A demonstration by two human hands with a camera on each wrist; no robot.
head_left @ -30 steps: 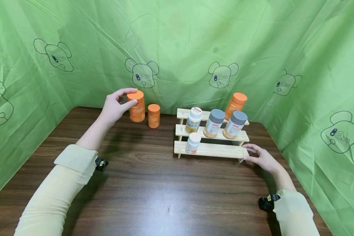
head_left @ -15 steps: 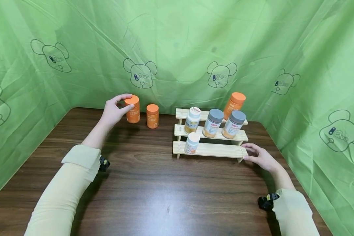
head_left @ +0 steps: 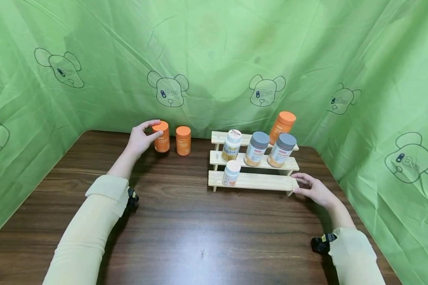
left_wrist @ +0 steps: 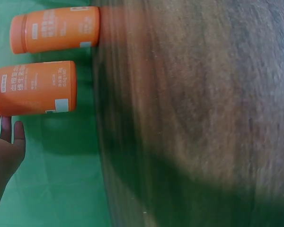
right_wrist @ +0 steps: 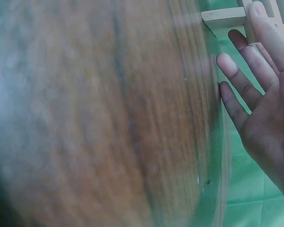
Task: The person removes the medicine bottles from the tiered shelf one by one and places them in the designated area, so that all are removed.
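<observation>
In the head view my left hand (head_left: 141, 139) grips an orange bottle (head_left: 162, 141) by its lid, thumb and fingers around the sides. The bottle is upright, just above the table, a shadow under its base. Close to its right stands another orange bottle (head_left: 183, 141). In the left wrist view the held bottle (left_wrist: 35, 89) ends short of the tabletop, while the other bottle (left_wrist: 57, 29) reaches it. My right hand (head_left: 315, 190) pinches the right end of the lowest step of a three-tier wooden stand (head_left: 260, 181). The right wrist view shows its remaining fingers (right_wrist: 234, 105) spread loosely.
On the stand's middle step are a white bottle (head_left: 232, 146) and two grey-lidded bottles (head_left: 256, 149). A small white bottle (head_left: 231, 173) stands on the lowest step, an orange one (head_left: 282, 126) on the top step. Green cloth (head_left: 214, 59) hangs behind the brown table (head_left: 199, 229).
The left hand has lowered the orange bottle toward the tabletop, beside the standing one, and the forearm has shifted right. The right hand keeps its place on the stand.
</observation>
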